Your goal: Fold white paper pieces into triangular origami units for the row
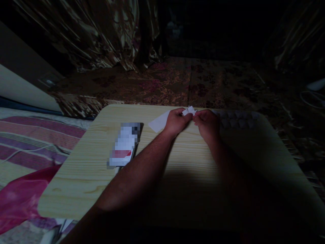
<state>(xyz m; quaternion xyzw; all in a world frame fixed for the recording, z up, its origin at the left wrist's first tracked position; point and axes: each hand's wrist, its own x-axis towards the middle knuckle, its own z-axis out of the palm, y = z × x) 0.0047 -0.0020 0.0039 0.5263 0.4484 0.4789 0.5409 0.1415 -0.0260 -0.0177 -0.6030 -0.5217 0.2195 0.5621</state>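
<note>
Near the far edge of the wooden table (188, 156), a small folded piece of white paper (189, 110) is held between my two hands. My left hand (177, 121) pinches it from the left with thumb and fingers. From the right, the fingertips of my right hand (208, 123) close on its edge. A flat sheet of white paper (159, 122) lies on the table, partly hidden behind my left hand. Beyond my right hand, several small pale folded pieces (238, 118) sit in rows, dim in the shadow.
A phone (124, 144), its screen blurred, lies left of my left forearm. Left of the table is a bed with a striped cover (45, 132) and a pink cloth (25, 196). Patterned fabric (162, 79) and curtains (114, 30) stand behind the table.
</note>
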